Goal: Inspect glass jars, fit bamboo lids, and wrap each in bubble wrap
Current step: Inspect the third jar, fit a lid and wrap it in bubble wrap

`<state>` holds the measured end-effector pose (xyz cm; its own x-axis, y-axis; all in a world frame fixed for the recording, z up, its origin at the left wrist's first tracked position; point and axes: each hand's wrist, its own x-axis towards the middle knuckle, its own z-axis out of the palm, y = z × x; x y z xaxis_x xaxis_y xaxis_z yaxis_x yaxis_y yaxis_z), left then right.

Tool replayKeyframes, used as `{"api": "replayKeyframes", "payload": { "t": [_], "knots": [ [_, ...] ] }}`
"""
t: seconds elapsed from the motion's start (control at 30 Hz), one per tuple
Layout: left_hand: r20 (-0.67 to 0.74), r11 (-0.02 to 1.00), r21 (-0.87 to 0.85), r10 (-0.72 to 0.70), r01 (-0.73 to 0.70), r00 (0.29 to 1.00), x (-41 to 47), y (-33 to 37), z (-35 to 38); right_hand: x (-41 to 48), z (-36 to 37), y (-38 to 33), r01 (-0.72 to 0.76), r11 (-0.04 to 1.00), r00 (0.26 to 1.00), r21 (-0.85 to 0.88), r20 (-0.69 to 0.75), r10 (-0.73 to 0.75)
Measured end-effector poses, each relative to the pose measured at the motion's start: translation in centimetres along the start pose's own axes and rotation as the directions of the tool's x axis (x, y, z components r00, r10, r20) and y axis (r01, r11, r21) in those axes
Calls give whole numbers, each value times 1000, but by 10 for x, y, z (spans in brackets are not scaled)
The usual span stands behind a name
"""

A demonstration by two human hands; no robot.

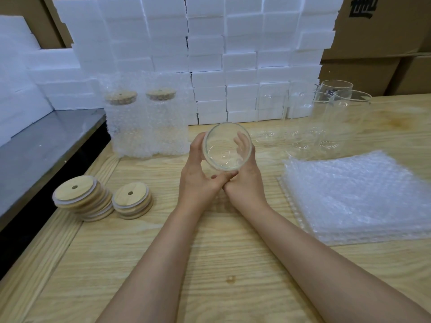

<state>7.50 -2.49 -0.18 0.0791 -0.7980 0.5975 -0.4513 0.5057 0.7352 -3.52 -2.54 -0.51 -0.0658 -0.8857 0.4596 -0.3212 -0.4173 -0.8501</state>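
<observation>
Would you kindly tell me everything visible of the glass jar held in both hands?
The glass jar is clear, round and lidless, apparently empty. It is held above the wooden table, tipped so its open mouth faces the camera. The left hand grips its left side and the right hand its right.

Probably a warehouse packing station: stacked cardboard cartons, a wall of white foam blocks, bubble wrap sheets on a wooden worktable.
</observation>
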Motion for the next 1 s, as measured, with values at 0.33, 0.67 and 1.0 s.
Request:
{"api": "replayKeyframes", "payload": {
  "t": [0.33,0.67,1.0],
  "knots": [
    [-8,996,-86,26,-26,1000,2,-6,2,-4,-2,-6,121,992,992,-47,-20,-122],
    [-52,995,41,87,-85,995,-1,-5,1,-4,-3,-4,76,997,997,-21,2,-76],
    [-17,998,-57,-31,30,999,-3,7,-2,-5,-6,-8,23,1000,999,-6,34,-23]
  ]
}}
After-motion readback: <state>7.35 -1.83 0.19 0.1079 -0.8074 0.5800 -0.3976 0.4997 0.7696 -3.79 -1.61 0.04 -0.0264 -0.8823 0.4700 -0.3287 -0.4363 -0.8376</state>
